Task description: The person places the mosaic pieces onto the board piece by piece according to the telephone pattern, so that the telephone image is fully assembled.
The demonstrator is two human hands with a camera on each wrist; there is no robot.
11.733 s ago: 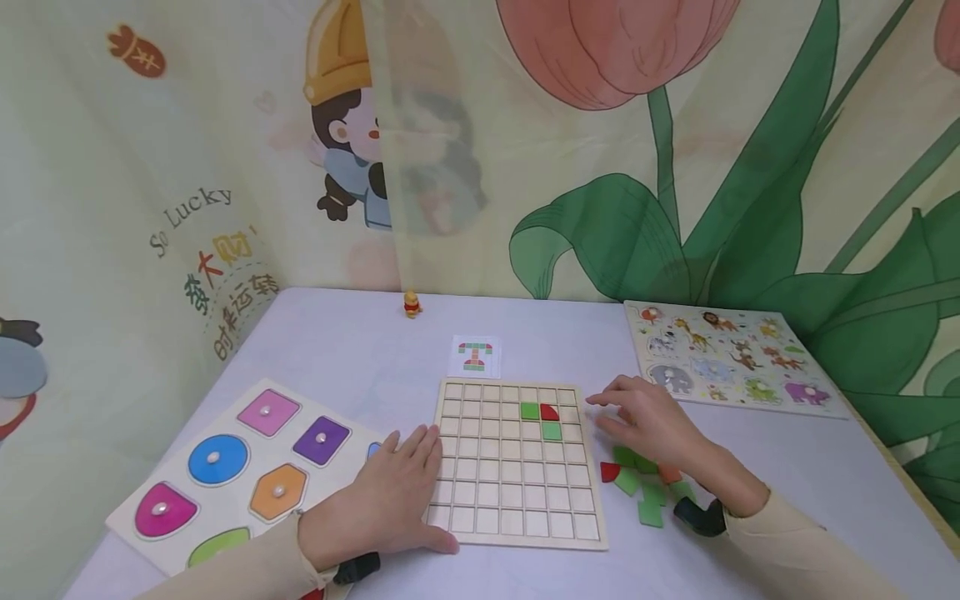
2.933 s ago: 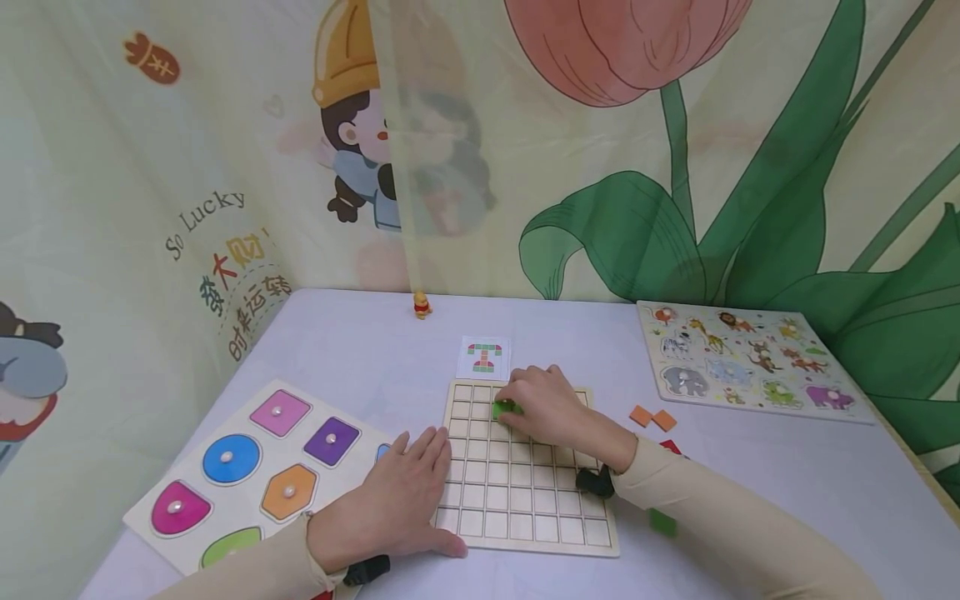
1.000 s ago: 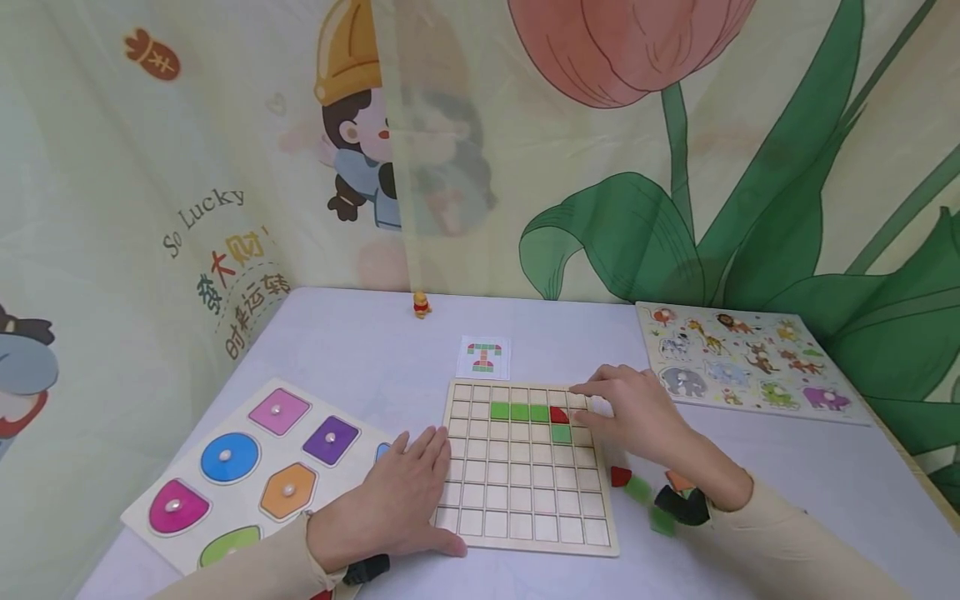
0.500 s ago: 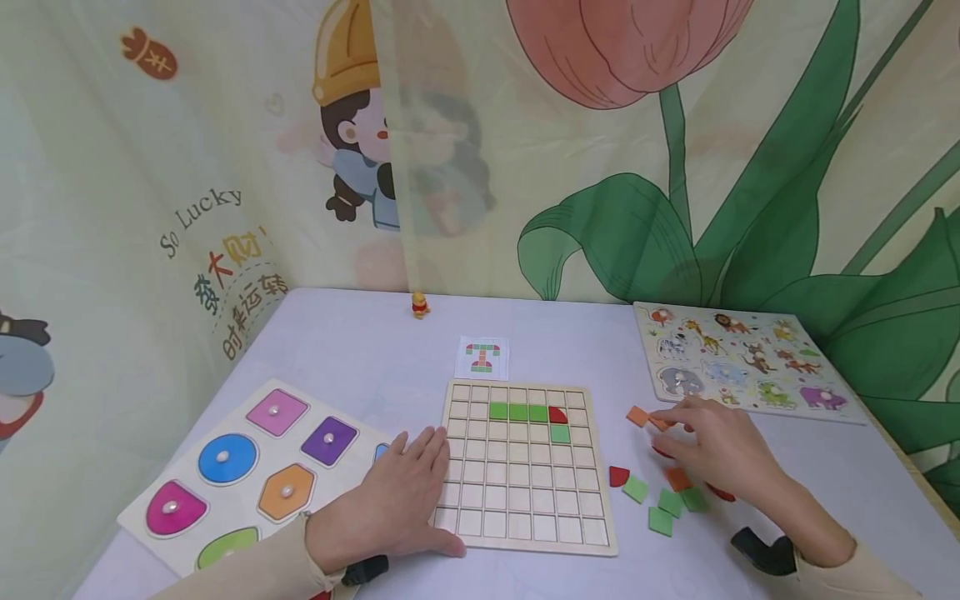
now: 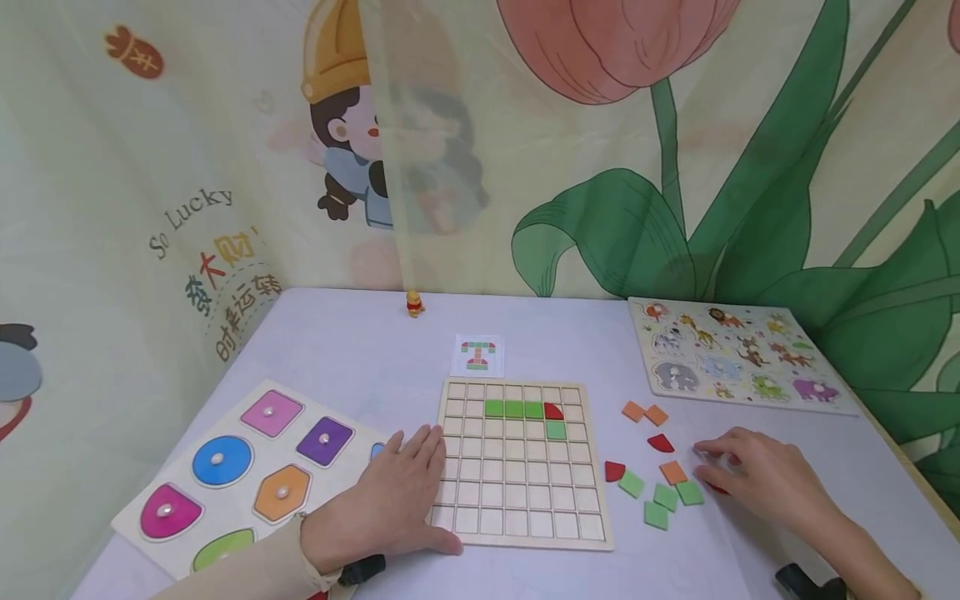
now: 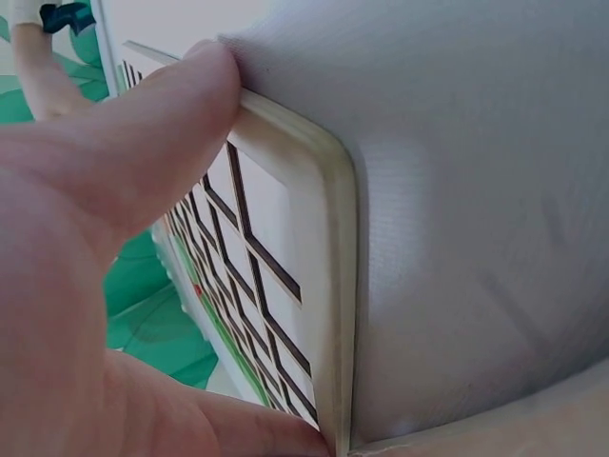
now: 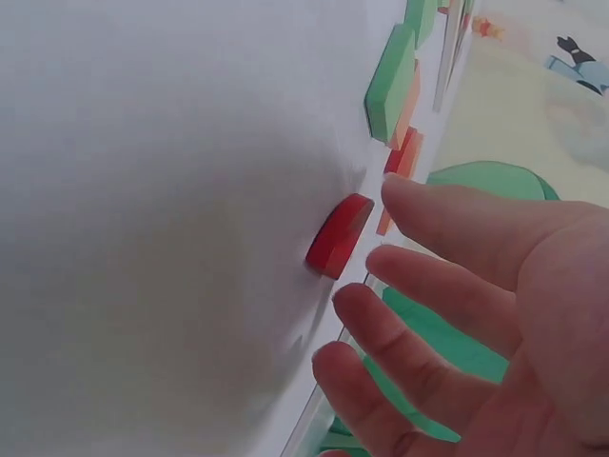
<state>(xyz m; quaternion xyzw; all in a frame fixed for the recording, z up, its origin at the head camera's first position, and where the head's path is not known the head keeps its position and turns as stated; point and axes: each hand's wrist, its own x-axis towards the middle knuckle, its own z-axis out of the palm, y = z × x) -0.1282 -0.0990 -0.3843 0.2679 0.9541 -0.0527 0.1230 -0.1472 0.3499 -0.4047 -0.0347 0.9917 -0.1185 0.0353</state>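
My left hand point(image 5: 397, 492) lies flat along the left side of a wooden grid board point(image 5: 517, 500), its thumb at the near edge. Three green square tiles point(image 5: 513, 409) sit in a row on the board, ending in a red quarter-round tile point(image 5: 553, 412) with another green tile point(image 5: 556, 430) below. At the right, my right hand point(image 5: 772, 479) hovers with loosely bent fingers around a red quarter-round tile point(image 7: 340, 235), which lies on the table. The right wrist view shows that tile apart from the fingertips; in the head view the thumb mostly hides it.
Several loose tiles lie right of the board: orange squares point(image 5: 672, 472), green squares point(image 5: 665, 497), red quarter-rounds point(image 5: 661, 443). A pattern card point(image 5: 477, 357) lies behind the board. A knobbed shape puzzle point(image 5: 225, 508) is at left, an animal puzzle point(image 5: 738, 354) back right, a small figurine point(image 5: 414, 304) behind.
Two more green tiles have joined the row on the board. My right hand has moved from the board rightward past the loose tiles. My left hand has stayed on the board's side.
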